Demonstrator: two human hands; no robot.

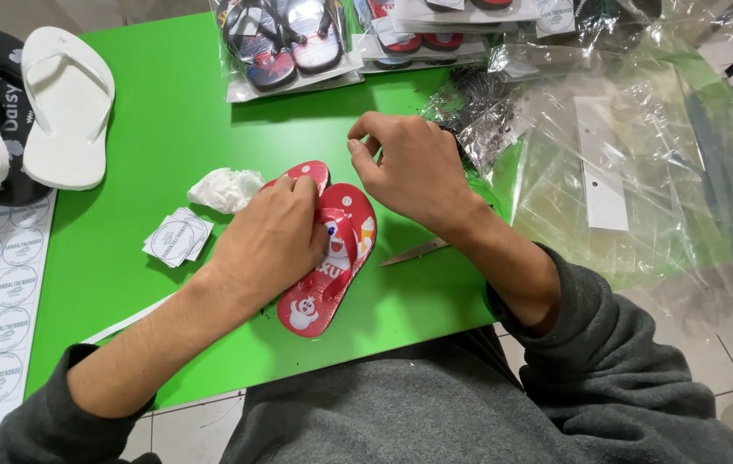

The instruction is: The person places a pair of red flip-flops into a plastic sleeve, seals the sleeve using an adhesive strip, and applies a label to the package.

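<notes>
Hands over a green table [169, 129], both in grey sleeves. Left hand [268, 241] lies curled over a pair of small red flip-flops [336, 258] with cartoon prints, fingers pressed down on the straps, pinning the pair flat near the table's front edge. Right hand [414, 163] hovers just above and beyond the toe end, thumb and forefinger pinched together; whether anything small sits between them cannot be told. Metal blade, probably scissors [414, 252], lies just right of the red pair, partly under the right forearm. Crumpled white tissue [225, 189] and a few round stickers [177, 236] lie just left. White flip-flops [66, 103] well apart at far left; bagged pairs [289, 47] at the back; loose clear bags [624, 155] at right.

Judgement: pair being aligned or fitted with a fastening. Next move calls for a steady hold while the pinching fingers come down on the straps.
</notes>
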